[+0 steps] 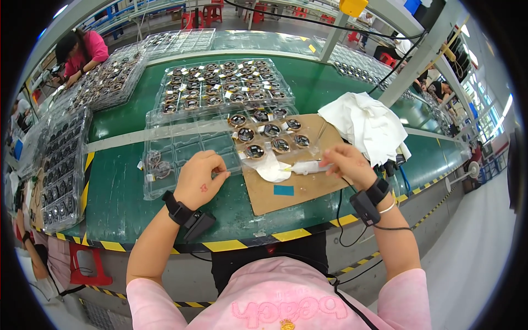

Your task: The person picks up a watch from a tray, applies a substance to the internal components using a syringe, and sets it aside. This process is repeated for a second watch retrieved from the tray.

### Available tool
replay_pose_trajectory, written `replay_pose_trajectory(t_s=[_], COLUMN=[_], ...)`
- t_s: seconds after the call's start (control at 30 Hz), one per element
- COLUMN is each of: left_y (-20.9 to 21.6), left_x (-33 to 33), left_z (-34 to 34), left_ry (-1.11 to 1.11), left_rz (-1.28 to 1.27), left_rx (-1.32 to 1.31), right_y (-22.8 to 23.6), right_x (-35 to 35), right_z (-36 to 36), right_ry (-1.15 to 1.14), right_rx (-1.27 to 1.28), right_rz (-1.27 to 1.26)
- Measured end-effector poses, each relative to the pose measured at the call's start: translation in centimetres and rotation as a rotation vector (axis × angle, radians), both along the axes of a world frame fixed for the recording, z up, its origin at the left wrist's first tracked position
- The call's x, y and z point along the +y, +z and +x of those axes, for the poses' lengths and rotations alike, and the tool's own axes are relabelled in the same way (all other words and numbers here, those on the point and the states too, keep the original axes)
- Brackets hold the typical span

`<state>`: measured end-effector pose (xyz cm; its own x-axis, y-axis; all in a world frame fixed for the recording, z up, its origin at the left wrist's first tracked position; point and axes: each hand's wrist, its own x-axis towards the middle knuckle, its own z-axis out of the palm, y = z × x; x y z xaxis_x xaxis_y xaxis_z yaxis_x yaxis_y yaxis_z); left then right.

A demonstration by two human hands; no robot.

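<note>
My left hand (pixel 202 179) is over a clear plastic tray (pixel 175 142), fingers curled in; anything inside them is hidden. That tray holds a few round parts (pixel 158 165) at its left side. My right hand (pixel 350 164) grips the end of a white syringe (pixel 306 167), whose thin tip points left at a crumpled white cloth (pixel 273 167). Both lie over a brown board (pixel 260 200). Beyond the tip, several round dark parts with copper-coloured rims (pixel 271 130) stand in rows at the board's far left.
A fuller tray of round parts (pixel 220 82) lies farther back on the green bench (pixel 115 192). White cloths (pixel 363 124) are heaped right of the board, near tweezers (pixel 321 131). Stacked trays (pixel 63 170) line the left. A metal post (pixel 421 60) rises at right; people work beyond.
</note>
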<state>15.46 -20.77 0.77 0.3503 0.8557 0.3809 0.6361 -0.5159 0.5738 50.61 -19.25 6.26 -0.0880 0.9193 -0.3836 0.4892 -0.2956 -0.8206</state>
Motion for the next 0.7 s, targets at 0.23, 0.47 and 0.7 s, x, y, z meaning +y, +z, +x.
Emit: replay_pose_trajectory(t_s=[0.23, 0.47, 0.7], left_y=[0.6, -0.2, -4.7], left_x=[-0.4, 1.2, 2.2], left_z=[-2.2, -10.5, -16.3], left_ry=[0.008, 0.532, 0.604], left_rz=[0.011, -0.152, -0.324], left_rx=[-0.004, -0.086, -0.039], right_y=[-2.6, -7.2, -6.4], right_x=[9.9, 15.1, 16.3], right_z=[1.8, 1.3, -0.9], right_ry=[0.082, 0.203, 0.261], right_rx=[-0.225, -0.517, -0.629], right_rz=[0.424, 0.492, 0.536])
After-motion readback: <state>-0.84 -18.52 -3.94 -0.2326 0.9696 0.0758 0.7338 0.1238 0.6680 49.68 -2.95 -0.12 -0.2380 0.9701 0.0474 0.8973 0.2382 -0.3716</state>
